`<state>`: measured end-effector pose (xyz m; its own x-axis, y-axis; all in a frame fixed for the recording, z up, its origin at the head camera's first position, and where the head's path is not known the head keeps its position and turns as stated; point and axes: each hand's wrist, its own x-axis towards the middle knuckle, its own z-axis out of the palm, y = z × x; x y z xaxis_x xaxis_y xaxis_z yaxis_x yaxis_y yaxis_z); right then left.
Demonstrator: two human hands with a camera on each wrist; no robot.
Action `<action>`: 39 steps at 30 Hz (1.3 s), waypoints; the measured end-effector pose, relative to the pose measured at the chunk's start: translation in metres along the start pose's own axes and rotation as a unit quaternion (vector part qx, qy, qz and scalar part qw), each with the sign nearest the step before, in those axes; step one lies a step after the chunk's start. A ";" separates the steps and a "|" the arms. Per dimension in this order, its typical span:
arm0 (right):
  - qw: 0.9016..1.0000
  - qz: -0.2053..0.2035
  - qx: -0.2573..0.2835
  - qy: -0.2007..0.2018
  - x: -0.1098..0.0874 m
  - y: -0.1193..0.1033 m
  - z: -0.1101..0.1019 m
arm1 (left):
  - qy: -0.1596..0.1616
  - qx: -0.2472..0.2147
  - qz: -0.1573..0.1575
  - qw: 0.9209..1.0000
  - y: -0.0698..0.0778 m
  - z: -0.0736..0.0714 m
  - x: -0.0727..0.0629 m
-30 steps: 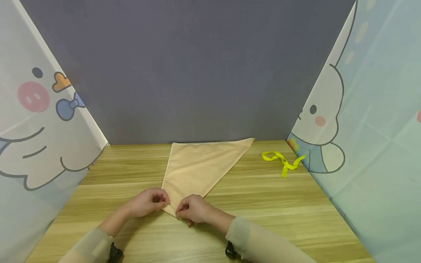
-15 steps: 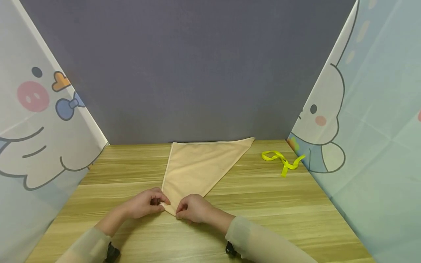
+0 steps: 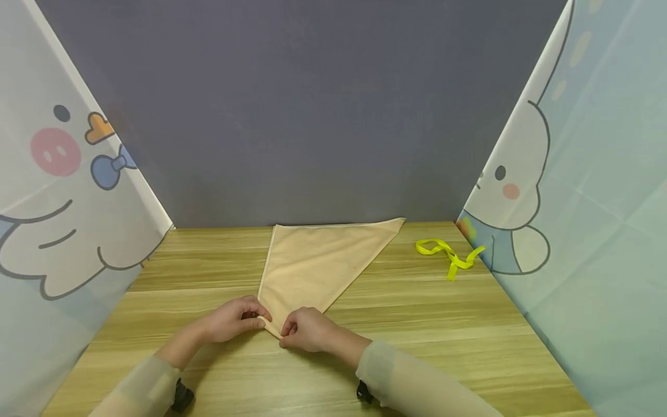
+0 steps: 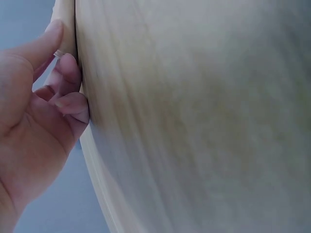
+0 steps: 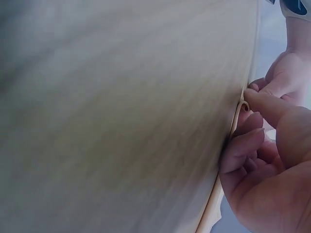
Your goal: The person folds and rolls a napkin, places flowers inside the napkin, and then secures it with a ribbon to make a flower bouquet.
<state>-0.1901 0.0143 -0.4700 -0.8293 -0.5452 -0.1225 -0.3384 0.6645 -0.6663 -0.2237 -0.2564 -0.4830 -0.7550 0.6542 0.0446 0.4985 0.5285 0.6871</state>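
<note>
A peach-coloured cloth [image 3: 312, 260] lies on the wooden table, folded to a triangle, with its long slanted edge to the right and a point at the far right. At its near corner, a narrow strip of the edge is rolled up. The left hand [image 3: 231, 320] pinches the left end of that roll between thumb and fingers. Close beside it, the right hand [image 3: 311, 331] pinches the roll's right end. In the right wrist view, the right hand [image 5: 267, 165] has the rolled edge at its fingertips. The left wrist view shows the left hand [image 4: 39, 107] holding the other end.
A yellow ribbon [image 3: 452, 258] lies loosely looped on the table [image 3: 417, 336], right of the cloth. A dark grey panel [image 3: 312, 116] stands behind the table. Cartoon-printed sheets hang on the left [image 3: 31, 231] and right [image 3: 599, 231].
The near edge of the cloth has been rolled slightly farther away from the person. Both hands keep to the near corner, their fingers shifting a little. The ribbon has not moved.
</note>
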 end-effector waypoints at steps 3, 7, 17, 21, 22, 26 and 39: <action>1.000 -0.012 -0.008 0.010 0.000 0.002 -0.001 | 0.006 0.008 -0.006 1.000 -0.001 0.000 0.004; 1.000 -0.018 0.000 0.012 0.000 0.005 -0.002 | 0.001 -0.008 -0.027 1.000 -0.001 0.000 0.009; 0.997 0.016 0.076 0.002 -0.002 0.006 -0.004 | 0.000 -0.073 -0.091 0.993 0.003 -0.001 0.011; 0.995 0.029 0.097 0.000 -0.001 0.007 -0.004 | 0.007 -0.060 -0.089 0.994 0.003 0.001 0.013; 0.995 0.029 0.096 0.000 -0.001 0.008 -0.004 | 0.009 -0.058 -0.090 0.994 0.004 0.001 0.013; 0.996 0.029 0.090 0.000 0.000 0.008 -0.005 | 0.013 -0.065 -0.094 0.993 0.007 0.003 0.015; 0.994 0.028 0.110 -0.005 -0.002 0.009 -0.001 | 0.028 -0.093 -0.061 0.993 0.006 0.007 0.016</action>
<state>-0.1924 0.0218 -0.4746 -0.8389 -0.5169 -0.1707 -0.1859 0.5668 -0.8026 -0.2291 -0.2388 -0.4833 -0.8295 0.5584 -0.0104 0.3194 0.4896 0.8113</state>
